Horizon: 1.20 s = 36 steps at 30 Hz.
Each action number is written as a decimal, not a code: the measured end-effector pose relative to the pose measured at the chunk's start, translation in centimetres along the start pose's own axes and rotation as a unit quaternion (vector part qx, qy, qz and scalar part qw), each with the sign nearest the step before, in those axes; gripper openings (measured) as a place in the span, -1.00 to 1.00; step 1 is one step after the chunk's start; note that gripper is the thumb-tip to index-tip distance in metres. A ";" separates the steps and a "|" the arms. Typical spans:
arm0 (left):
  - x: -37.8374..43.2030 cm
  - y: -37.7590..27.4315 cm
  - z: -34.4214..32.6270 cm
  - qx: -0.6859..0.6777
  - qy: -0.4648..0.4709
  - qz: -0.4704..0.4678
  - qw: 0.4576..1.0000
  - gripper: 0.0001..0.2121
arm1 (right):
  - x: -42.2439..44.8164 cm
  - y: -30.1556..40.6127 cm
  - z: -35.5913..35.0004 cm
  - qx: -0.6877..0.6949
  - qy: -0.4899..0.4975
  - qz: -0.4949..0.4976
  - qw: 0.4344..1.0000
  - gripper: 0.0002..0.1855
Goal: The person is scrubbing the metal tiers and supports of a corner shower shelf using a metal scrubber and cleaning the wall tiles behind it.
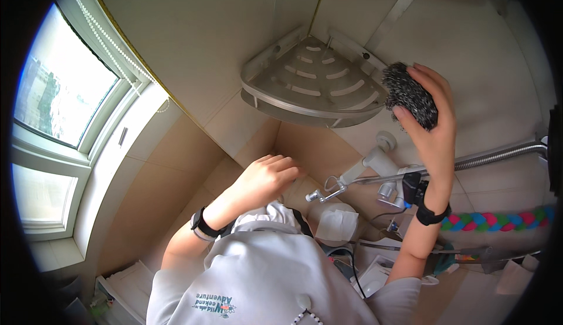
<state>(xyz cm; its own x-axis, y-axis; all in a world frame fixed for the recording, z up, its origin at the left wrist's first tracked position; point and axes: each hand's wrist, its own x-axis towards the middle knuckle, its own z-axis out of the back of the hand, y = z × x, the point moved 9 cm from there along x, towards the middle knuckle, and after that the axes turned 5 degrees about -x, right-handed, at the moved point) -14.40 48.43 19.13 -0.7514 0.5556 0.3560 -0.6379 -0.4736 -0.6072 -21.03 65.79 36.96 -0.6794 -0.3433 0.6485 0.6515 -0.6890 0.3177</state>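
Note:
A dark grey steel wool scourer point(411, 96) is held between the thumb and fingers of my right hand point(433, 109). It is at the right end of a metal corner shelf point(312, 76) with slots, fixed where two walls meet; whether it touches the rail cannot be told. Nothing stands on the slotted plate. My left hand point(272, 175) is below the shelf, in front of my chest, its fingers curled. The palm is hidden, so I cannot tell whether it holds something.
Below the shelf, a white pipe fitting point(380, 158) and a flexible metal hose point(497, 155) run along the right wall. A braided coloured band point(497, 221) lies lower right. A window point(66, 87) with a bead chain is at left.

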 end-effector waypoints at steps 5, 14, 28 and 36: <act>1.2 -4.5 9.9 0.108 -0.273 -0.117 0.949 -0.77 | 6.5 0.6 -4.5 -0.013 0.125 -0.019 0.992 -0.62; 3.4 -1.0 10.7 0.150 -0.271 -0.071 0.948 -0.66 | 8.3 -3.9 -17.7 -0.198 0.342 0.010 0.918 -0.58; 3.1 -0.4 11.3 0.092 -0.282 -0.076 0.952 -0.65 | 8.3 -4.1 -19.5 -0.160 0.384 0.050 0.908 -0.63; 3.1 -0.1 11.1 0.095 -0.286 -0.069 0.951 -0.65 | 5.6 -2.8 -18.9 -0.148 0.433 0.072 0.886 -0.67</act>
<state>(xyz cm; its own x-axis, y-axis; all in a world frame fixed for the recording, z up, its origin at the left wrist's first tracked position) -18.56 42.60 28.18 -0.5927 0.1838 0.7842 -0.7146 -0.5691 -0.4067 -33.07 53.69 26.64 -0.6848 -0.7136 -0.1478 0.7218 -0.6921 -0.0034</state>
